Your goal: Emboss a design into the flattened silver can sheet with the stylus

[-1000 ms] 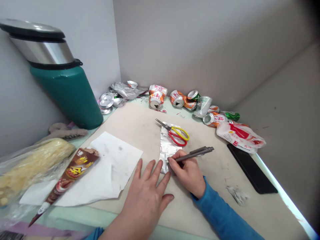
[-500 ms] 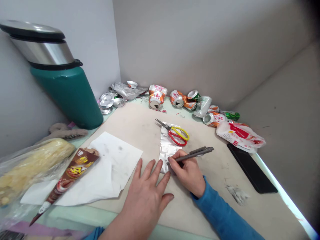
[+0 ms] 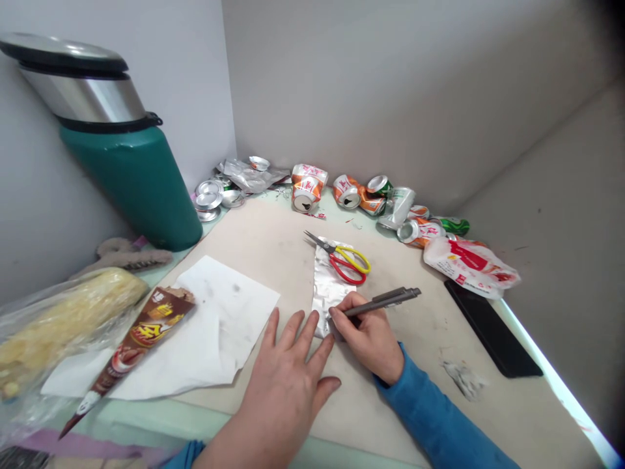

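Observation:
A strip of silvery metal sheet (image 3: 328,286) lies flat on the beige mat (image 3: 273,234). My right hand (image 3: 367,339) grips a dark grey pen (image 3: 385,300), its lower end over the strip's near end; the tip itself is hidden by my fingers. With fingers spread, my left hand (image 3: 288,371) rests flat, its fingertips touching the near edge of the strip. Scissors (image 3: 344,257) with one red and one yellow handle lie across the far part of the strip, blades pointing to the far left.
White paper (image 3: 229,312) and a brown cone wrapper (image 3: 141,339) lie left, beneath a tall green bottle (image 3: 137,182). Cut and crushed cans (image 3: 308,189) line the wall. On the right are a red-and-white plastic packet (image 3: 469,264) and a black phone (image 3: 491,329).
Almost nothing differs. The whole view has shifted very slightly, while both hands, the pen and the strip keep their places.

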{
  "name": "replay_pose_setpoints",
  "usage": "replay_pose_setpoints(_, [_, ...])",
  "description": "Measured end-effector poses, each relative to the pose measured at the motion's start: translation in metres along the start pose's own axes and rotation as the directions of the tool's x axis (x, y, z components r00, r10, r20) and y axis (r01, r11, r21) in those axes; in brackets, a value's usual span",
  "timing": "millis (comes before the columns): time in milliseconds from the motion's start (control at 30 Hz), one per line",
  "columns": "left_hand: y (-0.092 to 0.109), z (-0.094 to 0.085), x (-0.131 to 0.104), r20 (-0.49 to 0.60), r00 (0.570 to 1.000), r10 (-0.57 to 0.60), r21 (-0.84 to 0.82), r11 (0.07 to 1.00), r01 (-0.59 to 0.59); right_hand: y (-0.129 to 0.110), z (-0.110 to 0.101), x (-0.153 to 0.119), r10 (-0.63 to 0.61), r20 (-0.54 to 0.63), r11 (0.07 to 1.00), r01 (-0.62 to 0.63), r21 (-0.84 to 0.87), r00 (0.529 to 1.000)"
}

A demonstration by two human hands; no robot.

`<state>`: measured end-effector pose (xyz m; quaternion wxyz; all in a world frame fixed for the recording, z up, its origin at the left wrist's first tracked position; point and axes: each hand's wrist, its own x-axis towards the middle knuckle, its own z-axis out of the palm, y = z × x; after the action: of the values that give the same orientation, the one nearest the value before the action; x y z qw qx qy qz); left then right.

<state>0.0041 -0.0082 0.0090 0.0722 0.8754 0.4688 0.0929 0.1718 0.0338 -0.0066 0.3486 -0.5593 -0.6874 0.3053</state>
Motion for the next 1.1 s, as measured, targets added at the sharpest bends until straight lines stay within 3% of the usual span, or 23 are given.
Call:
replay_pose_setpoints(400, [-0.0006,-0.0004,0.0012,0.023,1.000,-0.004,-0.020,1.000,0.004,0.0017,0.0003,-0.0009,0.015,0.000,0.999,-0.015,0.045,1.000])
replay_pose_setpoints(867, [0.0015,-0.0026,0.0008,0.039,0.999,-0.012,-0.016,1.000,0.012,-0.0025,0.0004,0.0000,-0.017,-0.020,1.000,0.016,-0.020,1.000])
replay_pose_setpoints(1100, [0.0003,-0.0019,0.0004,0.026,1.000,-0.013,-0.021,1.000,0.014,0.0007,-0.0032,0.0006,0.073,-0.046,0.984,-0.064,0.167,0.996])
